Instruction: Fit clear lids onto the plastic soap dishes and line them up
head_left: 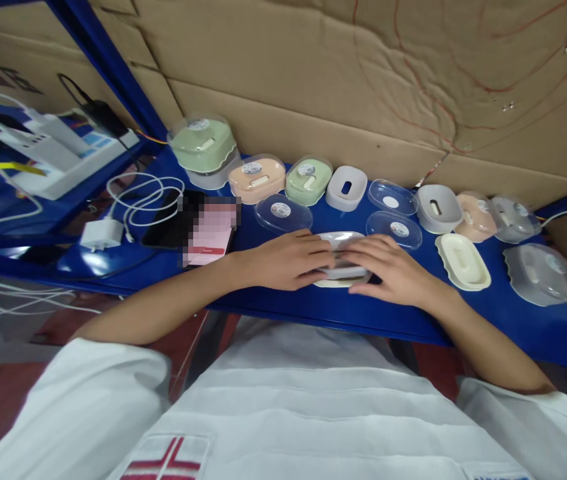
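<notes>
Near the front edge of the blue table, both hands hold a pale soap dish (340, 237) between them. My left hand (300, 261) has its fingers curled over the dish's left side. My right hand (388, 270) grips the right side, fingers across the top and thumb at the near edge. The fingers cover much of the dish. Just behind it lie clear lids (283, 212) with round stickers, one (394, 230) close to my right fingers. A grey soap dish body (346, 187) with a slot stands farther back. A cream tray (463, 261) lies to the right.
Lidded soap dishes in green (308, 180), peach (257, 179) and grey (540, 273) stand along the table (273, 303). On the left are a phone (208, 233), a white charger (102, 233) with coiled cable and a power strip (68, 167). Cardboard (283, 80) walls the back.
</notes>
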Available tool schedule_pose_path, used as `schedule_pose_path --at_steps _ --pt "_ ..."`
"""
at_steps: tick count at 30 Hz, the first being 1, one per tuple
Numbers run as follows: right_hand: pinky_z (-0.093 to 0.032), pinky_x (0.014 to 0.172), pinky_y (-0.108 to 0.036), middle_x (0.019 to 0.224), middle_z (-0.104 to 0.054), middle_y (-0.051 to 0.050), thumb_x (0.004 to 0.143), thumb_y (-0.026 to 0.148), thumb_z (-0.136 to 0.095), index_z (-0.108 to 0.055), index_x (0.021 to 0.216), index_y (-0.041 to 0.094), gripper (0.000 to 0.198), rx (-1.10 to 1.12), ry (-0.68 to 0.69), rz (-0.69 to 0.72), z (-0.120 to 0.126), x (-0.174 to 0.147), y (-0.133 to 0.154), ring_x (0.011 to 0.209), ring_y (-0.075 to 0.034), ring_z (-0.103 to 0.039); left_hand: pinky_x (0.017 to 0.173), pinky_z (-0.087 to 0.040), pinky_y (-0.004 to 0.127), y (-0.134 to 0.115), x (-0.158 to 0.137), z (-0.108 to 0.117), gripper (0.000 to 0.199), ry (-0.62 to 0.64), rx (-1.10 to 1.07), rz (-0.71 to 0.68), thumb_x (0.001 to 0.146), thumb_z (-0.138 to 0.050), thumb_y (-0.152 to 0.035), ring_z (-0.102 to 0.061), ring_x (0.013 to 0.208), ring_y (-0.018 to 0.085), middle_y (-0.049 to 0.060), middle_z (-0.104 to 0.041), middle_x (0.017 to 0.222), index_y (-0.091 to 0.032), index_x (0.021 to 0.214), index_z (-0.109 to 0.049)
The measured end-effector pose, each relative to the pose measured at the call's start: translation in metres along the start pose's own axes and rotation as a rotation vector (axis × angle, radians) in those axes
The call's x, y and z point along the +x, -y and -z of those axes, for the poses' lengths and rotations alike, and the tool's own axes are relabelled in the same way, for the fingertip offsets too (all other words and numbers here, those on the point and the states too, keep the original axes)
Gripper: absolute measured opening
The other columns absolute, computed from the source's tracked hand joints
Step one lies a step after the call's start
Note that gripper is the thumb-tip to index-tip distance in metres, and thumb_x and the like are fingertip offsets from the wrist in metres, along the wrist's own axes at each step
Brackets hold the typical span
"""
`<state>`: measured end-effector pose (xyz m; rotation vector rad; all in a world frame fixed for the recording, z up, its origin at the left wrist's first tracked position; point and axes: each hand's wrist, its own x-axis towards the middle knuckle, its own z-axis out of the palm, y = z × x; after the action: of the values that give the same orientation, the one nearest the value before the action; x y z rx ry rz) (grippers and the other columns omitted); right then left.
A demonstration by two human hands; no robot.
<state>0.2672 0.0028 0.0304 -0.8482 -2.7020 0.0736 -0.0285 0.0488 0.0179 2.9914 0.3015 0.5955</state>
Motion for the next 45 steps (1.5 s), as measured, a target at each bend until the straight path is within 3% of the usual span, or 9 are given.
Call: schedule_pose_path --at_steps 6,15,20,25,28,32,36,40,45 --pt "-0.041 0.12 -0.052 0.142 -0.073 -0.015 0.11 0.043 -0.059 -0.068 0.141 0.02 0.04 -0.14 0.016 0.075 -0.017 -0.001 0.002 0.134 -0.03 -0.067 0.095 -0.046 0.04 -0.002 0.003 -0.005 0.027 0.086 0.08 -0.025 0.101 -0.073 -0.036 -0.069 0.107 0.027 0.012 -0.075 0.12 -0.018 0.12 -0.068" --pt "-0.047 0.111 -0.049 0.144 -0.072 -0.015 0.111 0.032 -0.054 -0.069 0.144 0.021 0.038 -0.185 -0.003 0.013 -0.025 0.003 -0.001 0.13 -0.03 -0.068 0.098 -0.048 0.041 0.009 -0.001 0.002 0.02 0.059 0.057 0.024 0.103 -0.061 -0.025 -0.069 0.111 0.027 0.011 -0.075 0.12 -0.021 0.121 -0.068" --pt "-0.046 0.108 -0.049 0.147 -0.07 -0.015 0.111 0.034 -0.054 -0.066 0.148 0.021 0.041 -0.201 0.005 -0.053 -0.021 0.0 -0.01 0.132 -0.032 -0.066 0.113 -0.05 0.048 0.038 -0.018 0.03 0.04 -0.039 0.022 0.21 0.093 -0.055 -0.01 -0.065 0.131 0.03 0.015 -0.068 0.142 -0.021 0.131 -0.063" --pt "-0.047 0.105 -0.049 0.143 -0.072 -0.015 0.111 0.039 -0.055 -0.068 0.145 0.02 0.041 -0.206 0.02 -0.076 -0.015 -0.002 -0.013 0.13 -0.033 -0.067 0.123 -0.039 0.066 0.057 -0.034 0.028 0.06 0.187 0.167 0.461 0.09 -0.059 -0.015 -0.043 0.157 0.041 0.022 -0.042 0.17 -0.018 0.149 -0.053" --pt "-0.047 0.105 -0.049 0.142 -0.072 -0.016 0.111 0.038 -0.055 -0.068 0.145 0.021 0.04 -0.181 0.02 -0.083 -0.014 -0.001 -0.012 0.129 -0.033 -0.067 0.117 -0.046 0.066 0.057 -0.034 0.019 0.055 0.217 0.205 0.554 0.101 -0.06 -0.032 -0.05 0.15 0.044 0.02 -0.051 0.165 -0.02 0.154 -0.052" --pt "-0.049 0.106 -0.053 0.148 -0.068 -0.017 0.111 0.038 -0.055 -0.049 0.163 0.022 0.055 -0.112 0.029 -0.101 -0.014 0.0 -0.011 0.132 -0.035 -0.066 0.116 -0.047 0.06 0.052 -0.025 0.016 0.051 0.039 0.176 0.543 0.111 -0.049 -0.052 -0.062 0.136 0.04 0.018 -0.068 0.144 -0.018 0.146 -0.061" --pt "-0.049 0.117 -0.058 0.171 -0.042 -0.023 0.108 0.043 -0.062 -0.014 0.177 0.026 0.086 -0.045 -0.092 -0.128 -0.022 0.002 -0.01 0.155 -0.039 -0.048 0.11 -0.053 0.05 0.042 -0.014 0.017 0.052 -0.071 -0.007 0.491 0.111 -0.046 -0.06 -0.069 0.126 0.033 0.014 -0.075 0.134 -0.02 0.137 -0.067" --pt "-0.041 0.128 -0.065 0.175 -0.029 -0.022 0.101 0.052 -0.071 -0.007 0.177 0.032 0.101 -0.016 -0.249 -0.159 -0.033 0.002 -0.014 0.163 -0.043 -0.034 0.108 -0.055 0.046 0.026 -0.007 0.008 0.051 -0.098 -0.048 0.418 0.11 -0.051 -0.059 -0.069 0.126 0.032 0.014 -0.072 0.136 -0.019 0.137 -0.066" --pt "-0.043 0.127 -0.067 0.179 -0.023 -0.019 0.099 0.057 -0.072 -0.009 0.177 0.034 0.102 0.102 -0.241 -0.298 -0.039 0.001 -0.022 0.164 -0.043 -0.032 0.116 -0.05 0.056 0.02 -0.007 -0.002 0.053 -0.049 -0.016 0.342 0.108 -0.059 -0.054 -0.058 0.142 0.037 0.019 -0.059 0.153 -0.023 0.151 -0.059"
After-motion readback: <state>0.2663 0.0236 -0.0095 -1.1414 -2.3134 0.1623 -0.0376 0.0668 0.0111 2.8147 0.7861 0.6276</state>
